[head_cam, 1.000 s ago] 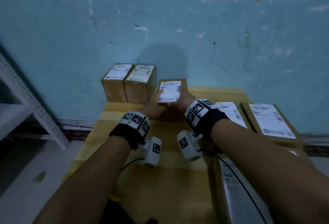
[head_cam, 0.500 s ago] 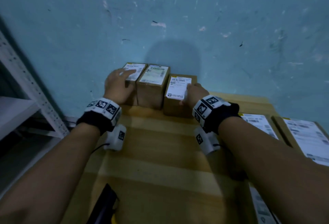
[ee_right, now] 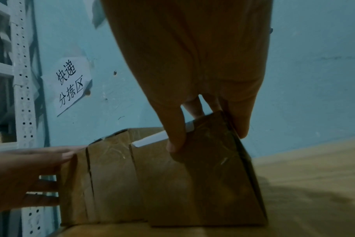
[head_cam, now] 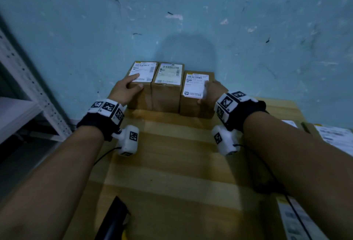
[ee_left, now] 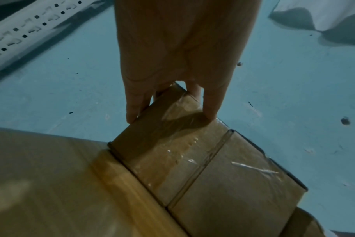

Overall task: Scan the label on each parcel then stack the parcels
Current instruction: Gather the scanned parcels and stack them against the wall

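**Parcels lined up against the blue wall, a hand on each end**

Parcels stand in a row of three at the far edge of a wide, taped brown cardboard surface (head_cam: 172,163), backed against a scuffed pale-blue wall (head_cam: 191,10). Each is a small brown cardboard box with a white printed shipping label on top. The left parcel (head_cam: 142,79) and the middle parcel (head_cam: 168,87) touch side to side; the right parcel (head_cam: 194,94) sits just beside the middle one and a little nearer the person.

The left hand (head_cam: 124,90) grips the left parcel at its near left corner: fingers lie over the top onto the label, and the thumb presses the front face. In the left wrist view, the fingers (ee_left: 136,104) are curled down around the box's edges.

The right hand (head_cam: 214,90) holds the right parcel from its right side, thumb on the label's edge, the other fingers wrapped over the top and the far side, as the right wrist view shows.

More flat labelled brown boxes (head_cam: 334,136) lie to the right. A white perforated metal shelf frame (head_cam: 28,90) stands at left, a handwritten paper sign (ee_right: 71,86) is taped to the wall, and a black object (head_cam: 114,218) with a yellow part lies at the near edge.
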Available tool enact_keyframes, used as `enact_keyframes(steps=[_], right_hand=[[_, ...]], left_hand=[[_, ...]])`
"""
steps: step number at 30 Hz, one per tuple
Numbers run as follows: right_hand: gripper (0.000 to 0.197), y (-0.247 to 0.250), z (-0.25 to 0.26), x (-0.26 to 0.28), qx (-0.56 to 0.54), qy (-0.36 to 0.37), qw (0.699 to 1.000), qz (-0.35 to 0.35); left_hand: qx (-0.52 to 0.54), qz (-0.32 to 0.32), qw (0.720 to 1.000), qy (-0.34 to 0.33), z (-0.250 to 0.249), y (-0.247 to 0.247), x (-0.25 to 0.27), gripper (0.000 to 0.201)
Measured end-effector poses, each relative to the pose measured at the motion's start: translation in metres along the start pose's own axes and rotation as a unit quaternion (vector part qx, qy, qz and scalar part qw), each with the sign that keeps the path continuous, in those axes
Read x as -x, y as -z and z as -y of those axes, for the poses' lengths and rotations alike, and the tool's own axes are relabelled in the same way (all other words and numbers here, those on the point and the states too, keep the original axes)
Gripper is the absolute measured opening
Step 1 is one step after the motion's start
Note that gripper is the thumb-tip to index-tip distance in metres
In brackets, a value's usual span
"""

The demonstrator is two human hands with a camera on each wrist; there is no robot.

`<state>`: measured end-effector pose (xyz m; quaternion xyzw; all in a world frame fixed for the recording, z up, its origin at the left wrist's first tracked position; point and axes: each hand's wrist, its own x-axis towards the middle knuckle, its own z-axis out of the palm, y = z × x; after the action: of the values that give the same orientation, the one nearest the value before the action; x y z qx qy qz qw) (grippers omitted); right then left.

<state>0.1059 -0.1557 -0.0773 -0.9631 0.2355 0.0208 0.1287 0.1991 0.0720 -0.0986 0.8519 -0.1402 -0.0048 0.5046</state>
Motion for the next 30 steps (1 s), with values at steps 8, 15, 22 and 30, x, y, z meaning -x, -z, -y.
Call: enact_keyframes(steps=[8,15,22,30], right_hand=[[0.095,0.004,-0.01,0.013,-0.024,0.014,0.999,0.028],[0.064,0.078,-0.042,0.102,-0.176,0.02,0.984,0.015],[0.056,0.105,-0.121,0.236,-0.27,-0.032,0.962,0.029],[0.068,0.088,-0.183,0.329,-0.243,-0.047,0.968,0.049]], left_hand=[[-0.027,0.028,0.999,0.003,-0.014,0.007,0.011,0.061],[-0.019,-0.066,0.99,-0.125,-0.081,-0.001,0.064,0.056],[0.113,0.196,0.96,-0.164,-0.157,-0.064,0.162,0.043],[0.225,0.296,0.926,-0.074,-0.189,-0.119,0.271,0.048]])
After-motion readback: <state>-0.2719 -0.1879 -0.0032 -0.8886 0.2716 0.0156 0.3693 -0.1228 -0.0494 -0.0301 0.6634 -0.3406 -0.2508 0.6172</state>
